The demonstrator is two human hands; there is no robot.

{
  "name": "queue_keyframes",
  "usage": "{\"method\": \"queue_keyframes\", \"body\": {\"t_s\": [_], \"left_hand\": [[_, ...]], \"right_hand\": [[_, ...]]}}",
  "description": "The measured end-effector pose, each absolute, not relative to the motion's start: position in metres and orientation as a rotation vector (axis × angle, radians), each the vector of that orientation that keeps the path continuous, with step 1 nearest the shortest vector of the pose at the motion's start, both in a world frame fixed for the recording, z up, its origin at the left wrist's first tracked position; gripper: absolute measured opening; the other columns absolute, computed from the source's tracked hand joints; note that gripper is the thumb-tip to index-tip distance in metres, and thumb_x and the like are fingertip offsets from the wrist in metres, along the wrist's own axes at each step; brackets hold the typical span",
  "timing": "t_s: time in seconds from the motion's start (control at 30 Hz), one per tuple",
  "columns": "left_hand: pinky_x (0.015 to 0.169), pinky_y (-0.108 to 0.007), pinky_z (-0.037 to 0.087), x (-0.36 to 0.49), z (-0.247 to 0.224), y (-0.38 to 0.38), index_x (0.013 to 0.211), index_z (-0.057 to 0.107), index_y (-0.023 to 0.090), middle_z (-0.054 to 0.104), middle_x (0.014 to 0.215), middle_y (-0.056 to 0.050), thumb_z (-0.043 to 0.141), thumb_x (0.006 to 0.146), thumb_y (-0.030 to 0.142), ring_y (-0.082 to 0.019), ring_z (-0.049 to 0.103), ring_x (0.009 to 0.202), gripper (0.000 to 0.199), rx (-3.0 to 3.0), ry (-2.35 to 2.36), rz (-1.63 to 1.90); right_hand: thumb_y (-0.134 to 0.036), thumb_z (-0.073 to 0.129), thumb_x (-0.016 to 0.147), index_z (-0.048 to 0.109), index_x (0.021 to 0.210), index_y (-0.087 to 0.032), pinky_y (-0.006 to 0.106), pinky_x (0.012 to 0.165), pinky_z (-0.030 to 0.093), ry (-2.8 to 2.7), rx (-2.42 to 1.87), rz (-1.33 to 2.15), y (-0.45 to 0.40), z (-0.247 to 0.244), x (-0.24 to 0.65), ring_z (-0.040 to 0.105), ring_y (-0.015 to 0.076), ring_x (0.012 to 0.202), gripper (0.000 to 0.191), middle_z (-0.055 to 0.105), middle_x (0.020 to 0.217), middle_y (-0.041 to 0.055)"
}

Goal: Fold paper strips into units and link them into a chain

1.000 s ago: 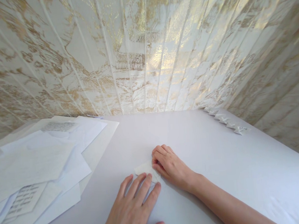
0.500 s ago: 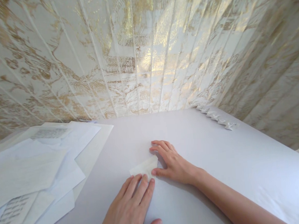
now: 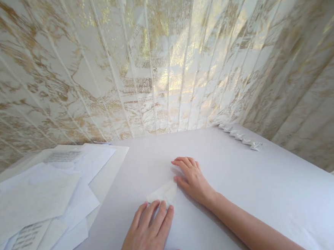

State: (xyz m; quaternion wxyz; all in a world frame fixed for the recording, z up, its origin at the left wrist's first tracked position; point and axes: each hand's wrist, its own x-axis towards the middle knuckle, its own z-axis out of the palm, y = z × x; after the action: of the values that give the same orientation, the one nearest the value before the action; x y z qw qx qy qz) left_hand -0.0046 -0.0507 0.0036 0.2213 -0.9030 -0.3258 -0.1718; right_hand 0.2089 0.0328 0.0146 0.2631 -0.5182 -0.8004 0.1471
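- Centrally, a small folded paper (image 3: 165, 191) lies on the tabletop (image 3: 215, 159).
- Left hand (image 3: 148, 231): fingers extended, slightly spread, resting on the paper's near edge.
- Right hand (image 3: 192, 178): fingers loosely parted, grasping nothing, thumb at the paper's right corner.
- Left: overlapping sheets (image 3: 38, 202).
- Far right: folded pieces (image 3: 238, 136), in a row.

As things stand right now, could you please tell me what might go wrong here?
The small sheet lies partly under the left hand, so it might shift or crease if the right hand nudges it.
The loose papers overlap untidily, so a bump could spread them.
The folded pieces sit near the table's edge and might be knocked off.
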Motion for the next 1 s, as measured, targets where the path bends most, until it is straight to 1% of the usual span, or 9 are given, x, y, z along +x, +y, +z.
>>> {"method": "queue_keyframes", "body": {"t_s": [0.07,0.13,0.23,0.3,0.47,0.63,0.77,0.9,1.0], "left_hand": [[0.095,-0.039,0.036,-0.006,0.001,-0.051,0.127,0.059,0.017,0.070,0.120,-0.006,0.065,0.077,0.058,-0.026,0.060,0.106,0.065,-2.495,-0.895,-0.462],[0.095,-0.040,0.036,-0.006,-0.002,-0.052,0.127,0.059,0.016,0.070,0.119,-0.007,0.063,0.079,0.060,-0.027,0.060,0.107,0.065,-2.498,-0.900,-0.448],[0.094,-0.040,0.036,-0.006,-0.006,-0.052,0.127,0.059,0.016,0.071,0.119,-0.006,0.061,0.080,0.061,-0.027,0.060,0.107,0.065,-2.494,-0.912,-0.438],[0.095,-0.041,0.035,-0.005,-0.009,-0.051,0.127,0.059,0.016,0.071,0.120,-0.006,0.059,0.080,0.063,-0.027,0.061,0.107,0.067,-2.487,-0.916,-0.459],[0.091,-0.039,0.039,-0.013,-0.007,-0.050,0.121,0.062,0.012,0.072,0.117,-0.008,0.049,0.082,0.072,-0.025,0.065,0.102,0.073,-2.419,-0.902,-0.514],[0.089,-0.043,0.041,-0.031,0.004,-0.052,0.115,0.065,0.008,0.074,0.111,-0.013,0.061,0.080,0.062,-0.029,0.067,0.096,0.064,-2.292,-1.110,-0.416],[0.092,-0.041,0.039,-0.029,0.000,-0.053,0.117,0.063,0.003,0.070,0.119,-0.019,0.054,0.084,0.063,-0.030,0.062,0.107,0.069,-2.243,-1.029,-0.487],[0.092,-0.038,0.038,-0.013,-0.005,-0.054,0.115,0.065,0.008,0.072,0.116,-0.014,0.044,0.087,0.070,-0.026,0.062,0.105,0.071,-2.306,-0.864,-0.521],[0.090,-0.040,0.038,-0.012,-0.003,-0.054,0.112,0.067,0.010,0.074,0.110,-0.011,0.048,0.087,0.067,-0.026,0.064,0.097,0.065,-2.328,-0.934,-0.493]], "right_hand": [[-0.005,0.056,0.086,0.059,0.117,-0.018,0.038,0.096,0.042,-2.194,-1.281,0.469,0.023,0.017,0.200,0.055,0.0222,0.105,0.034,0.063,0.111,0.0090],[0.001,0.058,0.081,0.065,0.099,-0.020,0.027,0.081,0.047,-2.240,-1.172,0.574,0.015,0.017,0.191,0.059,0.0159,0.083,0.029,0.065,0.088,0.0011],[0.007,0.059,0.076,0.068,0.079,-0.019,0.022,0.073,0.046,-2.248,-1.110,0.679,0.011,0.014,0.181,0.058,0.0127,0.075,0.027,0.063,0.075,-0.0027],[0.007,0.059,0.075,0.069,0.074,-0.019,0.022,0.072,0.044,-2.224,-1.120,0.711,0.013,0.013,0.178,0.057,0.0125,0.074,0.028,0.062,0.073,-0.0028],[0.007,0.060,0.074,0.070,0.074,-0.019,0.023,0.071,0.041,-2.193,-1.156,0.755,0.016,0.015,0.179,0.054,0.0120,0.070,0.027,0.061,0.071,-0.0039],[0.004,0.062,0.074,0.070,0.087,-0.018,0.025,0.073,0.040,-2.181,-1.208,0.758,0.014,0.014,0.178,0.053,0.0128,0.071,0.027,0.060,0.073,-0.0032],[0.003,0.060,0.075,0.069,0.091,-0.019,0.028,0.078,0.039,-2.193,-1.233,0.741,0.013,0.014,0.177,0.054,0.0139,0.074,0.029,0.061,0.076,-0.0023],[0.003,0.059,0.076,0.069,0.093,-0.019,0.030,0.081,0.037,-2.212,-1.241,0.726,0.012,0.016,0.178,0.054,0.0148,0.077,0.029,0.063,0.079,-0.0021],[0.001,0.061,0.077,0.068,0.094,-0.020,0.031,0.081,0.037,-2.219,-1.247,0.723,0.012,0.017,0.179,0.053,0.0166,0.082,0.028,0.064,0.079,-0.0015]]}}
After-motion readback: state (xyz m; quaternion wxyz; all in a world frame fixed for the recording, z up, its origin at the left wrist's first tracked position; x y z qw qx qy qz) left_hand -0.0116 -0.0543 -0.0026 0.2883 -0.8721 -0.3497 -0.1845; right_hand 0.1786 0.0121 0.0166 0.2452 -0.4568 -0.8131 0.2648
